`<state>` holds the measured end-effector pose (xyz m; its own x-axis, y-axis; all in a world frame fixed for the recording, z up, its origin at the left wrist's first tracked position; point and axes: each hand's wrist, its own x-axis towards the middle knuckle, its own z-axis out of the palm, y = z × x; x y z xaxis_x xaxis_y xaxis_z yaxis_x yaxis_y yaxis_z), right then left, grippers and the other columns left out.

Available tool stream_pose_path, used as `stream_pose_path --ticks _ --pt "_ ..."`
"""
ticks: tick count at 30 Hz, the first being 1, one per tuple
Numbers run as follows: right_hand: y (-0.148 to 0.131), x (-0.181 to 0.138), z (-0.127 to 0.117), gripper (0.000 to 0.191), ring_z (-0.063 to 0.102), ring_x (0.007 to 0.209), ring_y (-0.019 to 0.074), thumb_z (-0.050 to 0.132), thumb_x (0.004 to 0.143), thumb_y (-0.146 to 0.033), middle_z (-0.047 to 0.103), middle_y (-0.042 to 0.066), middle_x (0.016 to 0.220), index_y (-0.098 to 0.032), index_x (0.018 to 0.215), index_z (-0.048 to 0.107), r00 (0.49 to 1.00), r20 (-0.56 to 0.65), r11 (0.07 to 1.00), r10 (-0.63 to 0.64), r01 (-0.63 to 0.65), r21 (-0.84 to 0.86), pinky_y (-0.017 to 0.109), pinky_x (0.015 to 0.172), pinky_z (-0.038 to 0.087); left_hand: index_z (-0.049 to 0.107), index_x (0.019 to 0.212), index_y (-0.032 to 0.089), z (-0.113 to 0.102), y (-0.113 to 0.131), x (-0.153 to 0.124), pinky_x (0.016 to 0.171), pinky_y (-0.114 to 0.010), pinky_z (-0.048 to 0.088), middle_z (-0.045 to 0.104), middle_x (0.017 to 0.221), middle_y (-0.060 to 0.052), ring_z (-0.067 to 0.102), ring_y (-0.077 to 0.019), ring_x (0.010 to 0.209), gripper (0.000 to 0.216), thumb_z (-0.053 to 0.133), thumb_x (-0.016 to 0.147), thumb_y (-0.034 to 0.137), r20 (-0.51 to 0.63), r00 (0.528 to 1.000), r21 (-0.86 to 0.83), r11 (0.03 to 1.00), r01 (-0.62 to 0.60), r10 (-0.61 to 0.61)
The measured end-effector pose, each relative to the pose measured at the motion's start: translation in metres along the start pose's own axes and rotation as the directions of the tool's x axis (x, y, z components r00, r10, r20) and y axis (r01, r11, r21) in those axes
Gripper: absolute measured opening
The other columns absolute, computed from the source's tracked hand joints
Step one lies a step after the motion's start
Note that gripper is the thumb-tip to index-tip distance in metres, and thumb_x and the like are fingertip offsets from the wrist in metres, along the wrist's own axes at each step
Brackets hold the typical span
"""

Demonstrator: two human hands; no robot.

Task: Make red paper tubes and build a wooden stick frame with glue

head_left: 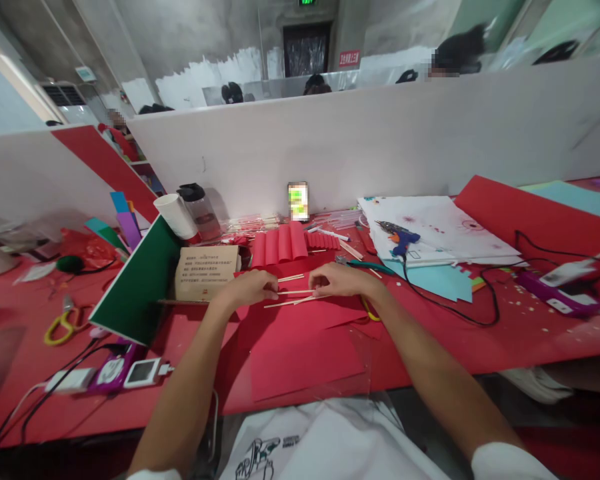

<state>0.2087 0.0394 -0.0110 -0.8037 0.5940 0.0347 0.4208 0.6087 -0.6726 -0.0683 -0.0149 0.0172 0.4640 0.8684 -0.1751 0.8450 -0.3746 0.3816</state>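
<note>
My left hand and my right hand are close together over red paper on the table. A thin pale wooden stick spans the gap between them, its two ends pinched in my closed fingertips. Nearer to me lies another thin stick, which meets or crosses one more beneath my right hand. A further stick shows just beyond the pinched one. Behind my hands stand red paper rolls side by side.
Left are a cardboard box, a green board, yellow-handled scissors and a purple power strip. A blue glue gun with a trailing black cord lies right. A lit phone leans on the white partition.
</note>
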Motion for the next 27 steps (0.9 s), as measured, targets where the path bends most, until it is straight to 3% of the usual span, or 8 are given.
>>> stream_pose_path --ticks 3,5,9,12,14,20,23,27 --pt "-0.005 0.001 -0.002 0.020 0.062 0.068 0.0151 0.073 0.083 -0.036 0.071 0.002 0.078 -0.018 0.092 0.073 0.986 -0.164 0.969 0.008 0.033 0.244 0.026 0.063 0.046 0.073 0.085 0.022 -0.003 0.001 -0.001 0.066 -0.027 0.038 0.074 0.084 -0.004 0.062 -0.0179 0.073 0.015 0.060 0.087 0.029 -0.129 0.991 -0.028 0.999 -0.040 0.036" --pt "-0.007 0.001 -0.004 0.029 0.063 0.071 0.0144 0.075 0.082 -0.043 0.071 0.003 0.080 -0.017 0.095 0.073 0.963 -0.262 0.884 0.061 0.069 0.463 0.026 0.067 0.050 0.070 0.087 0.020 -0.006 0.003 -0.002 0.068 -0.028 0.040 0.073 0.083 -0.004 0.062 -0.0182 0.073 0.018 0.056 0.091 0.032 -0.247 0.967 -0.080 0.994 -0.081 0.059" --pt "-0.008 -0.003 -0.007 0.045 0.068 0.077 0.0144 0.083 0.074 -0.056 0.075 0.007 0.089 -0.017 0.096 0.075 0.966 -0.226 0.613 0.124 0.105 0.783 0.027 0.073 0.055 0.064 0.087 0.019 -0.014 0.009 -0.005 0.069 -0.027 0.045 0.071 0.076 -0.002 0.063 -0.0176 0.071 0.018 0.054 0.092 0.034 -0.425 0.903 -0.281 0.941 -0.188 0.054" --pt "-0.008 -0.004 -0.006 0.055 0.070 0.087 0.0172 0.084 0.070 -0.061 0.076 0.008 0.103 -0.021 0.107 0.076 0.966 -0.242 0.469 0.086 0.175 0.865 0.030 0.080 0.057 0.065 0.084 0.019 -0.016 0.015 -0.005 0.070 -0.027 0.048 0.072 0.073 -0.003 0.064 -0.0177 0.070 0.024 0.057 0.093 0.039 -0.472 0.882 -0.385 0.900 -0.204 -0.002" --pt "-0.010 -0.001 -0.001 0.054 0.070 0.087 0.0169 0.085 0.070 -0.058 0.076 0.007 0.103 -0.023 0.111 0.075 0.946 -0.306 0.473 0.106 0.223 0.853 0.030 0.080 0.057 0.066 0.083 0.019 -0.013 0.019 -0.003 0.068 -0.027 0.048 0.073 0.072 -0.003 0.063 -0.0172 0.068 0.029 0.056 0.094 0.044 -0.471 0.882 -0.409 0.889 -0.205 -0.013" --pt "-0.017 0.018 0.022 0.041 0.067 0.080 0.0148 0.082 0.076 -0.053 0.074 0.005 0.087 -0.017 0.096 0.078 0.926 -0.338 0.687 0.167 0.137 0.714 0.028 0.078 0.055 0.070 0.079 0.017 0.008 0.027 0.011 0.070 -0.027 0.047 0.072 0.074 -0.004 0.063 -0.0178 0.070 0.038 0.053 0.097 0.046 -0.351 0.932 -0.302 0.932 -0.201 0.087" --pt "-0.016 0.023 0.027 0.043 0.068 0.079 0.0149 0.084 0.073 -0.055 0.074 0.005 0.085 -0.017 0.094 0.077 0.915 -0.358 0.665 0.188 0.149 0.731 0.028 0.078 0.056 0.071 0.082 0.017 0.014 0.025 0.014 0.067 -0.027 0.044 0.071 0.074 -0.004 0.061 -0.0172 0.068 0.035 0.053 0.098 0.042 -0.324 0.941 -0.210 0.962 -0.173 0.098" --pt "-0.006 0.023 0.018 0.045 0.068 0.075 0.0141 0.091 0.063 -0.049 0.073 0.002 0.080 -0.020 0.091 0.072 0.825 -0.470 0.560 0.315 0.238 0.793 0.029 0.077 0.059 0.074 0.085 0.018 0.011 0.016 0.012 0.067 -0.028 0.041 0.073 0.079 -0.006 0.061 -0.0186 0.070 0.030 0.055 0.097 0.039 -0.406 0.914 -0.093 0.994 -0.055 0.012"
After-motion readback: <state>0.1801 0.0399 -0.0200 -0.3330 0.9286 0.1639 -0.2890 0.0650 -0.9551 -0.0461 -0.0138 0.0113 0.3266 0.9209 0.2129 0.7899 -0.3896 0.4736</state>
